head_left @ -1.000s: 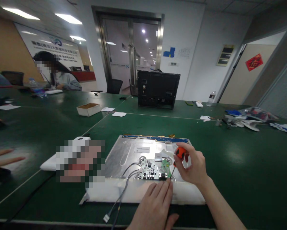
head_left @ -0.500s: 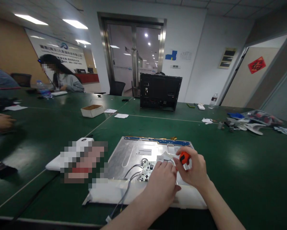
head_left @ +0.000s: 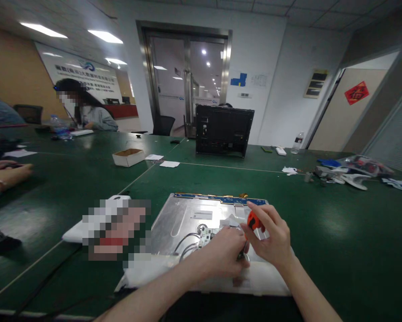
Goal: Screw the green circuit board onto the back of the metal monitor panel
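Note:
A silver display panel (head_left: 184,214) lies back side up on the green table (head_left: 321,232) in front of me. A small white and green circuit board (head_left: 205,235) with grey wires sits on it, mostly hidden under my left hand (head_left: 222,255). That hand rests on the board with its fingers curled near the screwdriver's tip. My right hand (head_left: 271,239) grips a screwdriver with an orange handle (head_left: 252,220), its shaft pointing down at the board.
A white device (head_left: 86,228), partly blurred, lies left of the panel. Farther back stand a black monitor (head_left: 223,130), a small cardboard box (head_left: 129,157), papers and a water bottle (head_left: 297,141). Parts and bags clutter the right (head_left: 348,172). Other people sit at the left.
My left hand slid forward from the panel's near edge onto the circuit board and covers most of it. My right hand stayed put with the screwdriver. A person's hands at the left shifted.

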Motion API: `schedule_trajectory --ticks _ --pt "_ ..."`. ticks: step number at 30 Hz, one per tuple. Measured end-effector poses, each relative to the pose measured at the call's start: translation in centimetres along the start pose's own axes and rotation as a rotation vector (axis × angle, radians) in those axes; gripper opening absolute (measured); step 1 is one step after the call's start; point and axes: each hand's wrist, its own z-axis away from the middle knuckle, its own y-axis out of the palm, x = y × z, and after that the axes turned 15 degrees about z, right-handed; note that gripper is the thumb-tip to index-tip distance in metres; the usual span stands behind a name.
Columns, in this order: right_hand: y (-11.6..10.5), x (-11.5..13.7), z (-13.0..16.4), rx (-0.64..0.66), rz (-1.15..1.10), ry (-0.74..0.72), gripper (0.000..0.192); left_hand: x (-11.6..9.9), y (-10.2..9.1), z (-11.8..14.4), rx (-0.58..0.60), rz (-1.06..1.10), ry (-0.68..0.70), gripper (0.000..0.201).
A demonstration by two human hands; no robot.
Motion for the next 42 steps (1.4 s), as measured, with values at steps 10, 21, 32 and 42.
schedule_trajectory --ticks 10,21,32,42 --pt "-0.31 0.19 0.29 -0.013 0.010 0.045 0.036 0.58 0.42 0.95 -0.057 -0.045 0.143 0.020" --pt "-0.22 0.09 0.50 -0.001 0.032 0.044 0.029 0.82 0.65 0.76 -0.079 -0.106 0.156 0.021" --pt "-0.60 0.23 -0.27 -0.010 -0.001 -0.010 0.038 0.73 0.74 0.74 -0.103 -0.118 0.149 0.018" --pt "-0.51 0.12 -0.06 -0.004 -0.041 -0.005 0.042 0.84 0.52 0.72 -0.084 -0.113 0.153 0.012"
